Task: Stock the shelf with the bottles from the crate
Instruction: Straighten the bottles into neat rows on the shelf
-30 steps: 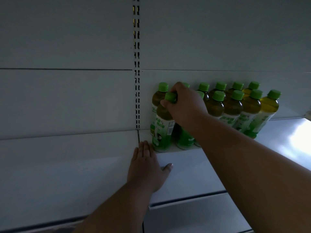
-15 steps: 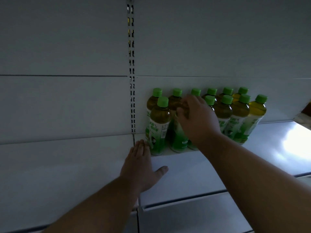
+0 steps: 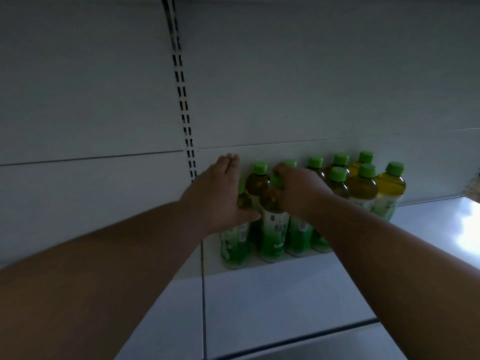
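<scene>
1. The green-capped tea bottles (image 3: 337, 188) stand in two rows at the far side of the shelf (image 3: 272, 294), packed against its back panel (image 3: 285, 100). The near-left bottle (image 3: 272, 224) is the one being handled; the crate is not in view.
2. The step looks like squaring up the left end — best done by pressing low on the bodies rather than the caps, so nothing tips into its neighbours.
3. The right hand (image 3: 298, 193) reaches in from the right, its fingers (image 3: 280, 170) curled shut over the cap and shoulder of that near-left bottle.
4. The left hand (image 3: 218, 193) is flat and open, palm against the leftmost bottle (image 3: 233, 245) as a stop, gripping nothing.
5. Both forearms stretch far forward — wrists nearly straight.
6. A slotted upright (image 3: 185, 118) runs just left of the group.
</scene>
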Action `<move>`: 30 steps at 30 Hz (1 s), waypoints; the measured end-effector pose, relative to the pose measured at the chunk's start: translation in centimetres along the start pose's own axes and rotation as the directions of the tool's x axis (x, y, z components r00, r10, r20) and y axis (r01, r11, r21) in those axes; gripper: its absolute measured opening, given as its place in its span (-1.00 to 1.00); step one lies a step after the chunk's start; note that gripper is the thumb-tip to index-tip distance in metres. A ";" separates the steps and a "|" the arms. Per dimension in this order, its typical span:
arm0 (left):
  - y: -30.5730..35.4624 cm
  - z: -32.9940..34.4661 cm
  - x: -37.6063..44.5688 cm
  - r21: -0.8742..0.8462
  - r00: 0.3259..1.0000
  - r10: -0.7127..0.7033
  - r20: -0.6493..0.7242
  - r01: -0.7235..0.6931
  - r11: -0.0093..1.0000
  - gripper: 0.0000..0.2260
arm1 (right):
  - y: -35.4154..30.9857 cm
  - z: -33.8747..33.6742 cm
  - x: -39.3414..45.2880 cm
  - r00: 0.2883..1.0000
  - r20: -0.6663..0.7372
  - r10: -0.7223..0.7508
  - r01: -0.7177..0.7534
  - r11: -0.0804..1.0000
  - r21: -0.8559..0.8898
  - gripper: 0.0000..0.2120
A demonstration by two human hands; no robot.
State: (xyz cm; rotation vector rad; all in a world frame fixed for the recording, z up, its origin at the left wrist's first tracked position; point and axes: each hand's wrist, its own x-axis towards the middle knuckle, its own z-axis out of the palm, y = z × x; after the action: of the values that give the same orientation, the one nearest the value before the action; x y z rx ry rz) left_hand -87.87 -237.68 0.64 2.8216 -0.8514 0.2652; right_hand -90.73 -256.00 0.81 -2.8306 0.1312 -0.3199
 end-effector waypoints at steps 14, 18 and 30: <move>0.1 1.0 3.7 0.109 0.971 -0.106 0.216 0.083 0.991 0.29 | -0.5 -0.5 1.0 0.997 0.035 -0.066 0.065 0.997 0.038 -0.74; -0.2 1.2 3.8 0.080 0.978 -0.096 0.186 0.082 0.993 0.29 | -0.3 0.6 1.2 0.998 -0.008 -0.057 0.057 0.996 0.067 -0.68; 1.2 -0.9 4.1 0.082 0.978 -0.067 0.196 0.052 0.995 0.14 | 3.7 -2.9 0.4 0.980 -0.192 -0.056 0.074 0.993 0.088 -0.70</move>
State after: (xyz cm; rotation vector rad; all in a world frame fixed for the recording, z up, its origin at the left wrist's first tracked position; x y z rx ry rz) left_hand -85.30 -240.56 2.58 2.9776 -0.8084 0.0074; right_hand -91.24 -260.36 2.47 -2.7106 0.0616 -0.5942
